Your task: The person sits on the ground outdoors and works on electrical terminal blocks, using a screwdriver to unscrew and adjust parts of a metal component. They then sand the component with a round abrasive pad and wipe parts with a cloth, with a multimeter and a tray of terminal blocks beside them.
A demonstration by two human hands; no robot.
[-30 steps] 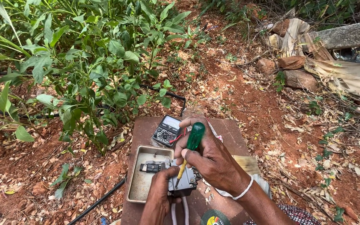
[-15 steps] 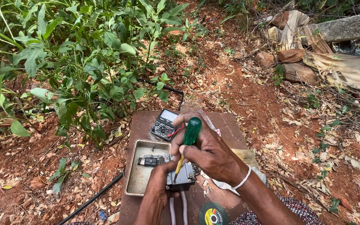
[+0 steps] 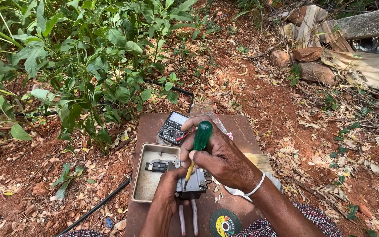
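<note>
hands are closest to view on the brown board (image 3: 242,131): the left hand (image 3: 165,193) grips a small grey box (image 3: 191,186), and the right hand (image 3: 224,158) is closed round a green screwdriver (image 3: 200,140), tip down in the box. since a second ago the screwdriver has barely shifted, so the same screw seems in hand. farther off lie a metal tray (image 3: 150,175) and a meter (image 3: 172,127).

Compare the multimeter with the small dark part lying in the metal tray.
The multimeter is larger, with a pale screen and round dial; the small dark part is a plain dark block. The multimeter lies bare on the wooden board; the part lies inside the metal tray. Neither is touched by a hand.
</note>
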